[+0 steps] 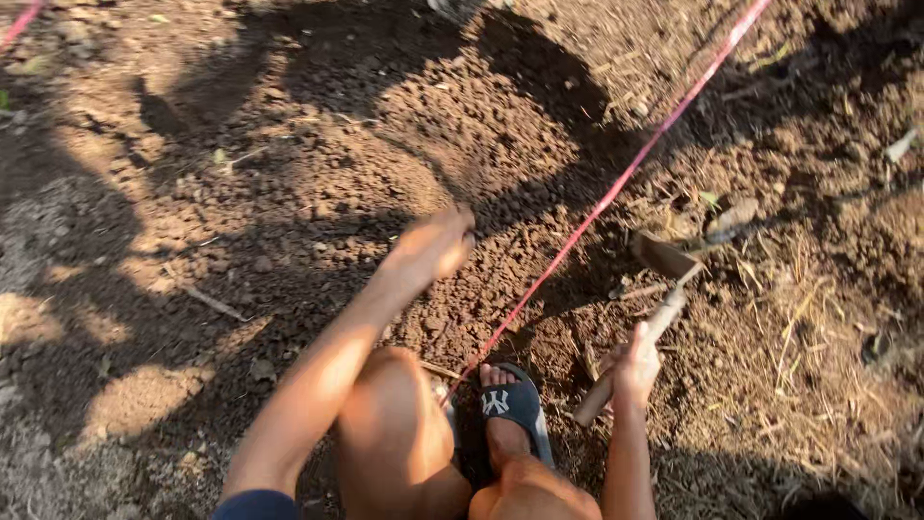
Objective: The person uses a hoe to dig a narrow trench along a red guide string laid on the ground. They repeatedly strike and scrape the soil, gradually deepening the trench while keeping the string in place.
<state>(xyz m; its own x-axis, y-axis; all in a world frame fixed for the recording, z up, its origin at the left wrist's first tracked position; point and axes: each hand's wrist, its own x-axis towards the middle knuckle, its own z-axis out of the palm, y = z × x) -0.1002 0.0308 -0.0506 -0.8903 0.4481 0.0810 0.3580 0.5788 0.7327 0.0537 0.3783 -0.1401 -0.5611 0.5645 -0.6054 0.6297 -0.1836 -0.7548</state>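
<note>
Item: short hand hoe point(643, 323), lower right of centre, wooden handle clenched near its butt by the right hand point(635, 366), blade resting on dry straw litter; it looked rigid, light enough for one hand and head-heavy, best held low on the handle as shown. The left hand point(435, 243) reached at mid-frame over crumbly tilled soil point(404, 125), fingers curled, though whether it gripped anything could not be told. Surroundings: a taut red string point(616, 188) crossed diagonally from the upper right to a sandalled foot point(508, 409), ground loose, uneven and sun-dappled
</note>
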